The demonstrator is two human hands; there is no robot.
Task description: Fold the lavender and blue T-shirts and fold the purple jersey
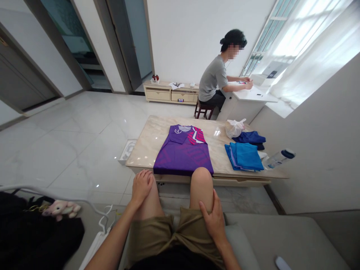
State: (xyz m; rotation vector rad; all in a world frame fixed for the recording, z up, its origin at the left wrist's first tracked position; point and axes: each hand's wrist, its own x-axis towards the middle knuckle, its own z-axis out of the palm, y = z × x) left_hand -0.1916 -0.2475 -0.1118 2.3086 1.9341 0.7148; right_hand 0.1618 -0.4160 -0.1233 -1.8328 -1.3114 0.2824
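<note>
My left hand (142, 186) rests on my left knee, its fingers laid over the kneecap and holding nothing. Along the outer side of my right thigh lies my right hand (214, 216), thumb apart from the fingers, also without anything in it. Ahead of both hands a purple T-shirt (184, 154) is spread flat on the low marble-topped table (146, 144). Its sleeves are folded inward, one with a pink and white pattern, and its lower hem hangs over the near edge. To the right sits a stack of folded blue clothes (246, 156).
Behind the stack are a white plastic bag (234, 128) and dark blue clothing (250, 138). A clear water bottle (279, 159) leans at the table's right end. Another person (215, 78) sits at a white desk (254, 93). A plush toy (62, 209) lies on a black bag at left.
</note>
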